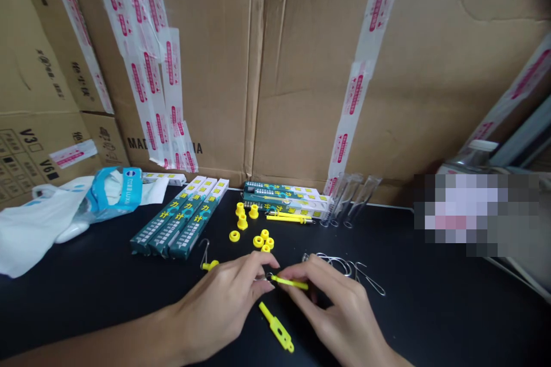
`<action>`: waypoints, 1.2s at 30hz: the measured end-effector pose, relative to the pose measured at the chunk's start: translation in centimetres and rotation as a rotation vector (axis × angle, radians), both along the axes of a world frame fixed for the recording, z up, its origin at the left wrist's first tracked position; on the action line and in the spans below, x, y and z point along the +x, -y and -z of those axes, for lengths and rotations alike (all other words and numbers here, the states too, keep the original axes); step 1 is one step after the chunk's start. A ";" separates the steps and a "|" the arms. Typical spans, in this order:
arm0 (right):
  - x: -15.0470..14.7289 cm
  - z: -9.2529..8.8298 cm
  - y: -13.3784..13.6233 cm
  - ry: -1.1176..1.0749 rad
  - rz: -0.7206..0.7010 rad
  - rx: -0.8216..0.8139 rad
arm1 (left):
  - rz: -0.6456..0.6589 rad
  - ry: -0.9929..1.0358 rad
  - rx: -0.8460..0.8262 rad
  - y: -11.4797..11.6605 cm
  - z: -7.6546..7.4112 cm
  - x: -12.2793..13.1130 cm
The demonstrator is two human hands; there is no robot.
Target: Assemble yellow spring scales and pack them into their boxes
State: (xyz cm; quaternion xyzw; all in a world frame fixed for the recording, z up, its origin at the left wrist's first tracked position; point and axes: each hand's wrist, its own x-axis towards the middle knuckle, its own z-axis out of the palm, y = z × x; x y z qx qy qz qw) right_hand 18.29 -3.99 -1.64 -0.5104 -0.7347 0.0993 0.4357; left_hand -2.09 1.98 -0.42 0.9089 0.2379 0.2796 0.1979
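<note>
Yellow plastic nearest: a loose slotted tab (276,328). Just beyond, a yellow strip (296,284) pinched in the right hand (338,292), with a wire loop (269,276) at its tip; left hand (228,288) curled about that loop, with grasp unclear. Best steadied close to the tip, lightly. Farther, green force-gauge cartons (183,221) with contents hidden, then clear tubes (350,200).

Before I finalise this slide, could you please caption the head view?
Right hand holds a slim yellow piece, left hand at its end, green boxes beyond on a black surface.
</note>
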 end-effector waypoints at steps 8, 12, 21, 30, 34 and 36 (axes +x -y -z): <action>0.0 -0.4 0.0 -0.056 -0.049 0.015 | -0.069 -0.020 0.078 0.0 0.2 -0.1; -0.3 -0.3 0.3 -0.038 -0.082 0.062 | -0.067 -0.084 0.100 -0.1 0.6 -0.1; 0.1 -0.2 0.1 -0.109 -0.024 -0.076 | -0.084 -0.252 0.120 -0.1 0.3 -0.2; 0.2 -0.4 0.3 -0.119 -0.013 -0.075 | -0.017 -0.181 0.119 0.0 0.0 -0.5; 0.0 -0.5 0.3 -0.106 -0.085 0.007 | 0.008 -0.127 0.162 0.0 -0.4 -0.4; -0.1 -0.5 0.3 -0.087 -0.146 0.064 | 0.020 -0.121 0.188 0.0 -0.4 -0.3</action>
